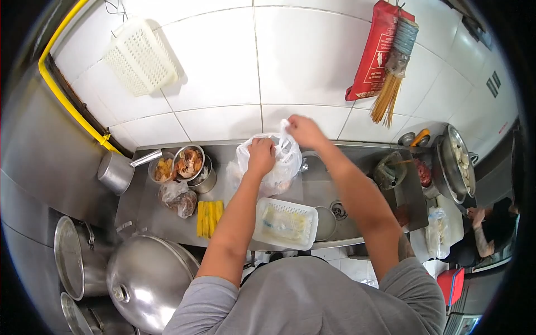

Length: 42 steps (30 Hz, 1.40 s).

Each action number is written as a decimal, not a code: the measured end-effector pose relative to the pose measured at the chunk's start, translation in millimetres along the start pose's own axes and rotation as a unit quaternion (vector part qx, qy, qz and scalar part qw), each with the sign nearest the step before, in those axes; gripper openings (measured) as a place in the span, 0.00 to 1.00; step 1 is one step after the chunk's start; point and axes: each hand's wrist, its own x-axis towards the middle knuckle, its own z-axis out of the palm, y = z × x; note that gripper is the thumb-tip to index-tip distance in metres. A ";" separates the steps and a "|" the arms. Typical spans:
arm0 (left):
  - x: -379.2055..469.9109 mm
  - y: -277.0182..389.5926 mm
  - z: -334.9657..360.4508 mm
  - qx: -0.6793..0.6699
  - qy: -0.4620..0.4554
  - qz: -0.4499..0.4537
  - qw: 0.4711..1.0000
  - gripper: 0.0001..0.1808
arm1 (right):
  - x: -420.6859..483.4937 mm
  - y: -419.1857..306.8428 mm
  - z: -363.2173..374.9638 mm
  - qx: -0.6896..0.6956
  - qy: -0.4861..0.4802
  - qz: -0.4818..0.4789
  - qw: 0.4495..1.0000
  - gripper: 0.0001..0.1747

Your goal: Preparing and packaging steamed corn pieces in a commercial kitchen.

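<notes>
A full white plastic bag (pixel 284 178) sits on the steel counter against the tiled wall. My right hand (pixel 304 130) grips a twisted end of the bag and holds it raised above the rest. My left hand (pixel 262 157) has its fingers curled on the bag's top at the left; the fingertips are partly hidden. Through the thin film the contents cannot be made out. Nearer my body, a white perforated plastic basket (pixel 261 209) overlaps the sink's left edge, with a clear plastic packet (pixel 284 222) in it.
Left of the bag are steel containers of food (pixel 188 162), a knotted bag (pixel 179 199) and yellow strips (pixel 209 217). A steel sink (pixel 318 190) lies at right. Large pots (pixel 69 259) and a domed lid (pixel 146 280) stand at lower left. Another person's arm (pixel 481 238) shows far right.
</notes>
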 end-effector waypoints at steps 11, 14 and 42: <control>6.8 -20.3 -45.4 -0.153 0.188 -0.176 0.954 0.08 | -65.9 0.8 74.4 -0.131 -0.007 0.118 0.984 0.16; -0.5 -25.2 -55.4 -0.128 0.142 -0.234 0.953 0.11 | -67.7 -6.4 74.7 -0.152 0.063 -0.111 0.980 0.15; -106.6 -3.0 -42.9 0.088 0.051 -0.152 0.983 0.30 | -18.5 -15.3 82.5 -0.191 -0.140 -0.145 0.961 0.14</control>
